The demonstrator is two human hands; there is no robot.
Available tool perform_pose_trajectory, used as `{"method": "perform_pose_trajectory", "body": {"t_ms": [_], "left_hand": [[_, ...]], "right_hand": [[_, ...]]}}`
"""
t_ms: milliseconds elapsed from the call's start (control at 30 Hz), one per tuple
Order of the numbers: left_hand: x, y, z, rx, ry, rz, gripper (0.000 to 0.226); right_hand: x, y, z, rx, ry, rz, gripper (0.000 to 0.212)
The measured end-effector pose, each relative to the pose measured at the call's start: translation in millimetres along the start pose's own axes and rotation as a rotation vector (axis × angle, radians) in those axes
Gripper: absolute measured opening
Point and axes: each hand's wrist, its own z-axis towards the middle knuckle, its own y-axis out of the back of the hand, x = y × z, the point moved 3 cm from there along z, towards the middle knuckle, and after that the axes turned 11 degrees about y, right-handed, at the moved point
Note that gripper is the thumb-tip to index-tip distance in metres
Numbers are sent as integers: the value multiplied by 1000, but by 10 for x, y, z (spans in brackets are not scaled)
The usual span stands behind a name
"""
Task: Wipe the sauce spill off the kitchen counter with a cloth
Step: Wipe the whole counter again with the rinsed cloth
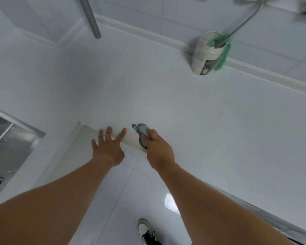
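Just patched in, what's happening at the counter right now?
A person stands at a white kitchen counter. The right hand grips a light blue cloth at the counter's front edge, while the left hand has its fingers spread at that edge. No sauce shows on the surface in this blurred view. A jar holding a utensil stands by the back wall, and a sink lies to the left.
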Motion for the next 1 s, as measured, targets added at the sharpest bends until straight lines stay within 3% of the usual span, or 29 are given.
{"method": "perform_pose_trajectory", "body": {"t_ms": [33, 100, 133, 200, 267, 333, 433, 533, 667, 800, 933, 1000], "left_hand": [[20, 20, 20, 23, -16, 24, 91], [2, 52, 29, 73, -29, 36, 94], [14, 107, 60, 90, -35, 39, 94], [0, 158, 74, 117, -47, 73, 95], [11, 175, 73, 122, -57, 101, 96], [7, 157, 55, 120, -74, 101, 97], [19, 177, 98, 154, -88, 65, 96], [20, 279, 139, 183, -102, 41, 90], [177, 496, 263, 92, -66, -224, 61], [646, 669, 469, -87, 158, -418, 43], [1273, 708, 614, -22, 500, -403, 52], [1584, 633, 655, 75, 599, -407, 62]], "right_hand": [[-13, 96, 63, 8, 3, 9, 50], [-196, 342, -9, -155, -151, 114, 29], [-324, 482, -83, -320, -260, 122, 27], [-652, 663, -458, -573, -545, 101, 45], [-851, 635, -790, -584, -796, 99, 53], [-819, 420, -923, -454, -872, 114, 56], [-539, 179, -605, -408, -775, 17, 64], [-217, -2, -31, -259, -622, -43, 66], [284, -344, 616, -117, -318, -86, 62], [707, -494, 1101, 54, 49, -53, 81], [832, -198, 1567, 299, 458, -89, 52], [645, 126, 1725, 182, 426, 43, 44]]}}
